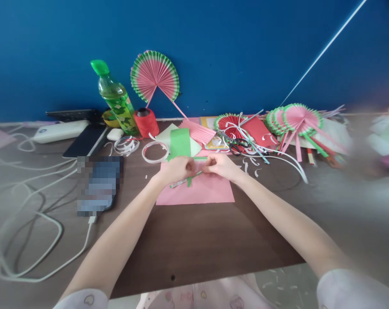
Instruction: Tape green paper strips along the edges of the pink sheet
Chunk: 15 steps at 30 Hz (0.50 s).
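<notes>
A pink paper sheet [197, 194] lies flat on the table in front of me. Over its far half, my left hand [180, 168] has its fingers curled in and pressed together. My right hand [222, 166] pinches with thumb and forefinger just beside it. A narrow green-and-white paper strip [199, 173] runs between the two sets of fingertips. Below my left hand, a slim white-and-green item [179, 183] rests on the pink sheet; its kind is unclear. Green paper [180, 142] lies just beyond my hands.
Behind stand a drink bottle [117, 103], a red thread spool [146, 122] and a pleated fan [155, 75]. A tape roll [155, 152] is at left, scissors [240, 146] and more fans [302, 118] at right. A phone [101, 186] trails a white cable [61, 229].
</notes>
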Each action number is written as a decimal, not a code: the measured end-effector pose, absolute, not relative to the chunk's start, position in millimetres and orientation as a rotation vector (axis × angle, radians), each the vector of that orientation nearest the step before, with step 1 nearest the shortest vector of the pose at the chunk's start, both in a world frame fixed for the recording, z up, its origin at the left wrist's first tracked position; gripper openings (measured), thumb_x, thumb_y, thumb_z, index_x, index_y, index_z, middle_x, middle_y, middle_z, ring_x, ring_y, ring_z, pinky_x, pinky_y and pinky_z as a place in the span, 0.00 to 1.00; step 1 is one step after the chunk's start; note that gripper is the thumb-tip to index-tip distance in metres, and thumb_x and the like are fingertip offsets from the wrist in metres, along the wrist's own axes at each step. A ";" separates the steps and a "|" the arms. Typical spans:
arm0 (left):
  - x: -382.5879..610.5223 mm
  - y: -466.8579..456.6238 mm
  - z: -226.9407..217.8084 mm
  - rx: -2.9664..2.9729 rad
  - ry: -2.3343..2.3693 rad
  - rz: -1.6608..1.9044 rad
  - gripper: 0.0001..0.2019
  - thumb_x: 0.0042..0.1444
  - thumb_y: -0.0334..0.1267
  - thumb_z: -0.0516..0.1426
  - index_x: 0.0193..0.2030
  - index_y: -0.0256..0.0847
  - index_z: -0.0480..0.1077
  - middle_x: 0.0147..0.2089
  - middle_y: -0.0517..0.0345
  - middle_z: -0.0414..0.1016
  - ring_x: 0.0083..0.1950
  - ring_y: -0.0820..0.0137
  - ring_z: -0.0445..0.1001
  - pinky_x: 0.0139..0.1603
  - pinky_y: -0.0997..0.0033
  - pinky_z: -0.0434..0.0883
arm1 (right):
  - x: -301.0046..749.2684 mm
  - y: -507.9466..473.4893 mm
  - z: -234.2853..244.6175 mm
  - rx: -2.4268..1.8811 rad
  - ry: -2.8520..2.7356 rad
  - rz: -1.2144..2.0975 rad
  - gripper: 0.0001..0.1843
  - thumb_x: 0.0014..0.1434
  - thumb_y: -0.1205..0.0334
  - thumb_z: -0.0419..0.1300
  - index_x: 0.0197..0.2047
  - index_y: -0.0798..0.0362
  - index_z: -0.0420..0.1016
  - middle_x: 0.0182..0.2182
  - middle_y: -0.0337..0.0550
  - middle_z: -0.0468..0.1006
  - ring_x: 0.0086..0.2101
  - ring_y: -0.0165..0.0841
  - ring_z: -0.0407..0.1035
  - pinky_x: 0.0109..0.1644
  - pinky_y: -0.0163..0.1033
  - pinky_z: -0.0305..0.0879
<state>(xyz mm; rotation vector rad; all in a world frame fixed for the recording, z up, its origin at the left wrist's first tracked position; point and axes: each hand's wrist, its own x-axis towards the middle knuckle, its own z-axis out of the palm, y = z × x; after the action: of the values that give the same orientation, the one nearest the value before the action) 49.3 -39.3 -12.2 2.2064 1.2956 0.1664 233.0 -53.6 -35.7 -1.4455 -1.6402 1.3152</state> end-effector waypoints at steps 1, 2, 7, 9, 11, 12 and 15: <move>49.6 -38.8 -13.6 2.212 1.294 0.171 0.06 0.45 0.39 0.56 0.28 0.39 0.70 0.31 0.58 0.73 0.33 0.69 0.69 0.30 0.73 0.60 | 232.0 -54.3 -34.5 -1.469 -1.655 1.292 0.09 0.42 0.64 0.63 0.22 0.54 0.64 0.18 0.36 0.72 0.18 0.26 0.63 0.18 0.30 0.54; 49.7 -38.3 -14.9 2.214 1.291 0.179 0.06 0.45 0.38 0.56 0.27 0.39 0.70 0.30 0.59 0.73 0.32 0.69 0.69 0.29 0.73 0.59 | 230.9 -55.2 -33.2 -1.496 -1.674 1.260 0.08 0.43 0.65 0.62 0.22 0.54 0.64 0.18 0.36 0.71 0.18 0.26 0.62 0.18 0.30 0.54; 49.5 -36.7 -19.2 2.195 1.271 0.214 0.03 0.43 0.36 0.56 0.25 0.39 0.69 0.28 0.59 0.72 0.31 0.70 0.68 0.28 0.73 0.59 | 224.8 -60.6 -28.7 -1.524 -1.797 1.023 0.06 0.44 0.68 0.60 0.21 0.54 0.65 0.18 0.36 0.70 0.20 0.25 0.62 0.23 0.32 0.56; 49.4 -36.5 -19.8 2.199 1.262 0.219 0.03 0.43 0.35 0.56 0.25 0.39 0.69 0.28 0.59 0.72 0.31 0.70 0.68 0.29 0.74 0.59 | 223.9 -61.5 -28.6 -1.520 -1.830 0.929 0.07 0.45 0.67 0.61 0.21 0.55 0.65 0.20 0.37 0.70 0.22 0.26 0.62 0.26 0.33 0.57; 49.3 -36.2 -20.2 2.210 1.250 0.227 0.03 0.44 0.35 0.56 0.25 0.39 0.69 0.27 0.59 0.72 0.31 0.70 0.68 0.29 0.74 0.59 | 224.0 -61.7 -29.4 -1.507 -1.856 0.856 0.07 0.44 0.67 0.61 0.21 0.54 0.65 0.21 0.37 0.71 0.24 0.27 0.63 0.29 0.34 0.58; 49.3 -36.0 -20.3 2.215 1.245 0.225 0.03 0.44 0.35 0.56 0.25 0.39 0.69 0.27 0.59 0.72 0.31 0.70 0.68 0.29 0.74 0.59 | 224.1 -61.5 -30.0 -1.499 -1.870 0.823 0.07 0.44 0.68 0.61 0.22 0.54 0.65 0.22 0.37 0.71 0.25 0.27 0.64 0.30 0.34 0.59; 49.2 -35.6 -20.3 2.231 1.246 0.210 0.04 0.44 0.36 0.56 0.26 0.38 0.70 0.28 0.59 0.72 0.31 0.71 0.68 0.29 0.74 0.59 | 224.2 -61.4 -31.6 -1.511 -1.913 0.740 0.07 0.43 0.70 0.61 0.22 0.54 0.65 0.23 0.37 0.71 0.26 0.28 0.64 0.32 0.34 0.58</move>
<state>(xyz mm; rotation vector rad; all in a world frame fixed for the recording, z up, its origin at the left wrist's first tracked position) 49.2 -35.6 -20.3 2.2311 1.2463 0.2097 224.2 -61.4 -31.6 -1.5110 -1.9135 0.7396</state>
